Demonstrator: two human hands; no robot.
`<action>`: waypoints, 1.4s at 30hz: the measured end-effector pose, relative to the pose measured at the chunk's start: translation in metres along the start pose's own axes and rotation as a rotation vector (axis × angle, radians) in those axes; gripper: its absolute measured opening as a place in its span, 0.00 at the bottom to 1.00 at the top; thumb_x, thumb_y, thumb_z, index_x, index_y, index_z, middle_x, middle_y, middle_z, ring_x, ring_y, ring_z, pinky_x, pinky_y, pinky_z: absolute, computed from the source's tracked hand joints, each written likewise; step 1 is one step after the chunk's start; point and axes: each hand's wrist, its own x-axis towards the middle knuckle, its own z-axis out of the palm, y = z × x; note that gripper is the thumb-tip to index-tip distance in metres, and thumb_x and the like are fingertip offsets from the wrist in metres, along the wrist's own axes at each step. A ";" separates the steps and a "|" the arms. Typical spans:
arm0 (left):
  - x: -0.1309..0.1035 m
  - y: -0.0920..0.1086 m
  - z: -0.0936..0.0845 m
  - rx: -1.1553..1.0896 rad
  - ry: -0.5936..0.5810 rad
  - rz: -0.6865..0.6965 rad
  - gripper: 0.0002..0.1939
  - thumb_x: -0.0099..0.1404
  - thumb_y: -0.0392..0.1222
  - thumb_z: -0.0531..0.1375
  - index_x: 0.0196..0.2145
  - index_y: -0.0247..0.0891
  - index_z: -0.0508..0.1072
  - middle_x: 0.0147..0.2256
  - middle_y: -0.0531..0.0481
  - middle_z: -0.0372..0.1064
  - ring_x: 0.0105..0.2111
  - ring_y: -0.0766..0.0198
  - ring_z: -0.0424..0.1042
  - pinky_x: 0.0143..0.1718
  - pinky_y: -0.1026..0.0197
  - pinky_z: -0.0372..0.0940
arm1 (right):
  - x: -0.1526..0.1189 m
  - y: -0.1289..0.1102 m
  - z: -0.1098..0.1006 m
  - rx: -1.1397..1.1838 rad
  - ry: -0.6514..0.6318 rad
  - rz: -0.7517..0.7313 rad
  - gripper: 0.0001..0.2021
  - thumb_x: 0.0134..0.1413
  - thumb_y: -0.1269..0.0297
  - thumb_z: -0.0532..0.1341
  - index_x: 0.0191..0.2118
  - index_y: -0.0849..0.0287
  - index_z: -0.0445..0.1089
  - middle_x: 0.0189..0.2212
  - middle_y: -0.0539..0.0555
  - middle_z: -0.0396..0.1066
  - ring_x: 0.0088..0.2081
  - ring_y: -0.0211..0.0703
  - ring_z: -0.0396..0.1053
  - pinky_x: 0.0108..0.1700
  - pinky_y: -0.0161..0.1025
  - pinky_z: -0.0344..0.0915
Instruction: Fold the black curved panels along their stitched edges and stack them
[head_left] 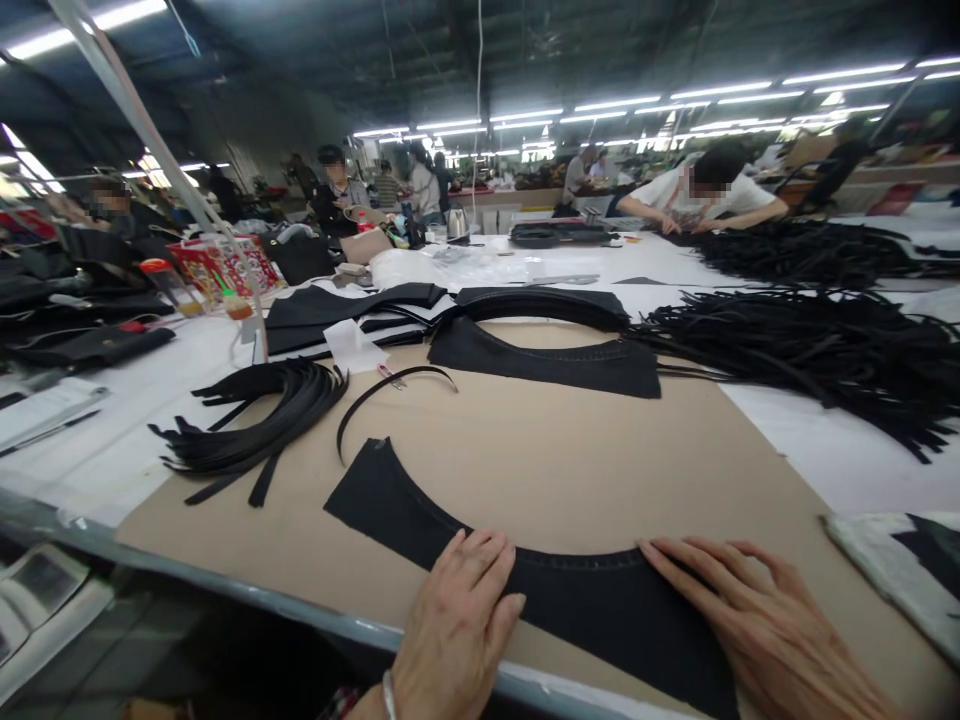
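Note:
A black curved fabric piece (600, 610) lies flat on the tan board (585, 450) near the table's front edge. My left hand (469, 610) rests on its middle, fingertips at the curved upper edge, fingers extended with nothing gripped. At the right end, my right hand (757, 610) lies with its fingers stretched out and fingertips on the curved edge. Beyond them sits a similar black piece (555, 360). One thin curved black strip (375, 395) lies left of it, beside a bundle of black strips (277, 425).
A large heap of black strips (817, 345) covers the right side. Stacked black panels (322, 315) and a white paper scrap (354, 346) lie at the back left. A pale pad (892, 570) is at the right edge. Across the table, a person (705, 190) leans over more strips.

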 end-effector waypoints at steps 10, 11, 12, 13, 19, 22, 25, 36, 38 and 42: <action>-0.022 -0.057 0.001 0.201 -0.083 -0.106 0.28 0.70 0.46 0.49 0.64 0.39 0.49 0.61 0.46 0.55 0.61 0.57 0.53 0.62 0.44 0.48 | -0.001 -0.004 -0.002 0.016 -0.026 0.042 0.29 0.52 0.78 0.48 0.59 0.50 0.60 0.49 0.52 0.71 0.46 0.46 0.66 0.50 0.47 0.55; -0.020 -0.055 0.001 0.206 -0.057 -0.117 0.27 0.70 0.45 0.48 0.64 0.40 0.50 0.61 0.47 0.55 0.62 0.57 0.52 0.62 0.43 0.47 | -0.001 -0.004 -0.004 0.019 -0.052 0.055 0.29 0.53 0.78 0.47 0.59 0.51 0.60 0.49 0.52 0.70 0.47 0.46 0.66 0.51 0.47 0.55; -0.017 -0.051 0.000 0.211 -0.025 -0.129 0.26 0.70 0.44 0.48 0.63 0.40 0.51 0.61 0.47 0.54 0.62 0.56 0.51 0.62 0.42 0.45 | -0.001 -0.005 -0.005 0.022 -0.081 0.068 0.29 0.53 0.79 0.47 0.59 0.51 0.60 0.50 0.52 0.69 0.48 0.45 0.65 0.51 0.47 0.54; -0.012 -0.045 -0.002 0.216 0.003 -0.134 0.26 0.70 0.44 0.49 0.63 0.40 0.51 0.62 0.47 0.53 0.63 0.55 0.49 0.62 0.42 0.44 | -0.001 -0.006 -0.007 0.025 -0.105 0.077 0.29 0.54 0.79 0.47 0.59 0.51 0.59 0.51 0.53 0.68 0.49 0.45 0.65 0.52 0.47 0.54; 0.017 0.006 0.004 0.046 -0.102 0.183 0.28 0.69 0.46 0.49 0.64 0.40 0.50 0.63 0.51 0.50 0.63 0.60 0.48 0.64 0.50 0.45 | 0.004 -0.012 -0.013 0.071 -0.153 0.116 0.28 0.55 0.80 0.47 0.59 0.54 0.60 0.52 0.55 0.67 0.51 0.45 0.62 0.54 0.49 0.54; 0.017 0.014 0.019 -0.028 -0.164 0.236 0.29 0.68 0.48 0.51 0.64 0.41 0.49 0.63 0.51 0.51 0.62 0.60 0.52 0.63 0.49 0.48 | 0.006 -0.014 -0.017 0.126 -0.159 0.154 0.28 0.55 0.80 0.47 0.59 0.52 0.60 0.53 0.55 0.67 0.52 0.45 0.62 0.53 0.48 0.54; 0.018 0.012 0.026 -0.088 -0.125 0.180 0.25 0.69 0.43 0.50 0.62 0.43 0.53 0.60 0.50 0.57 0.60 0.60 0.55 0.61 0.48 0.52 | 0.011 -0.014 -0.025 0.265 -0.153 0.325 0.27 0.58 0.74 0.48 0.63 0.52 0.53 0.53 0.55 0.66 0.51 0.44 0.62 0.52 0.46 0.57; 0.092 0.063 0.020 -0.305 -0.234 -0.055 0.14 0.59 0.41 0.60 0.43 0.37 0.71 0.37 0.45 0.69 0.41 0.52 0.67 0.44 0.50 0.61 | 0.039 -0.009 -0.051 0.564 -0.376 0.672 0.19 0.44 0.61 0.65 0.45 0.55 0.66 0.39 0.52 0.67 0.44 0.49 0.62 0.45 0.45 0.55; 0.106 0.073 0.024 -0.425 -0.273 -0.080 0.11 0.58 0.41 0.61 0.39 0.37 0.72 0.35 0.46 0.69 0.40 0.53 0.66 0.43 0.52 0.59 | 0.040 -0.006 -0.048 0.628 -0.357 0.718 0.15 0.41 0.62 0.66 0.39 0.56 0.67 0.36 0.51 0.66 0.41 0.48 0.62 0.43 0.44 0.54; 0.125 0.085 0.034 -0.783 -0.437 -0.227 0.03 0.53 0.38 0.61 0.29 0.38 0.73 0.24 0.53 0.65 0.32 0.59 0.65 0.37 0.59 0.56 | 0.035 -0.001 -0.043 0.769 -0.279 0.761 0.11 0.42 0.64 0.64 0.35 0.58 0.66 0.37 0.52 0.65 0.41 0.46 0.61 0.43 0.42 0.55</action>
